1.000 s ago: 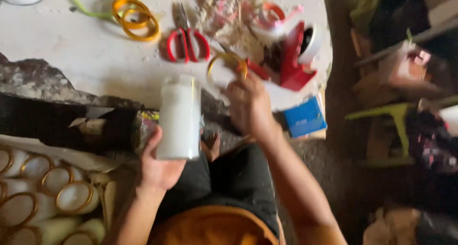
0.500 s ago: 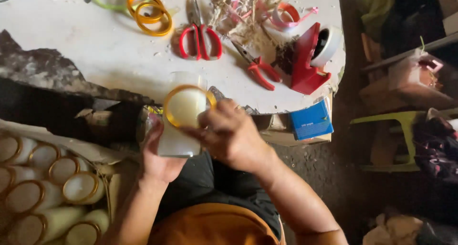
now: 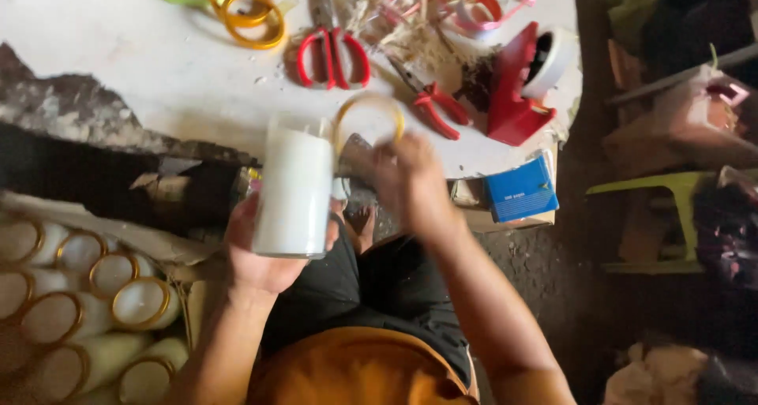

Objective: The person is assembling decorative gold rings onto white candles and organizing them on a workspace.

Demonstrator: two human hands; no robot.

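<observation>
a seated person fits a thin gold ring [image 3: 368, 114] to the open mouth of a white candle glass [image 3: 294, 185], held upright over the lap at the near edge of the white table [image 3: 142, 65]. the left hand [image 3: 264, 255] wraps closed around the glass's lower half, while the right hand [image 3: 410, 180], blurred, appears to pinch the ring's lower edge just beside the rim, its fingers mostly curled. the step looks part done; seating the ring would call for levelling it squarely over the mouth, as on the ringed glasses [image 3: 75, 294] at the left.
</observation>
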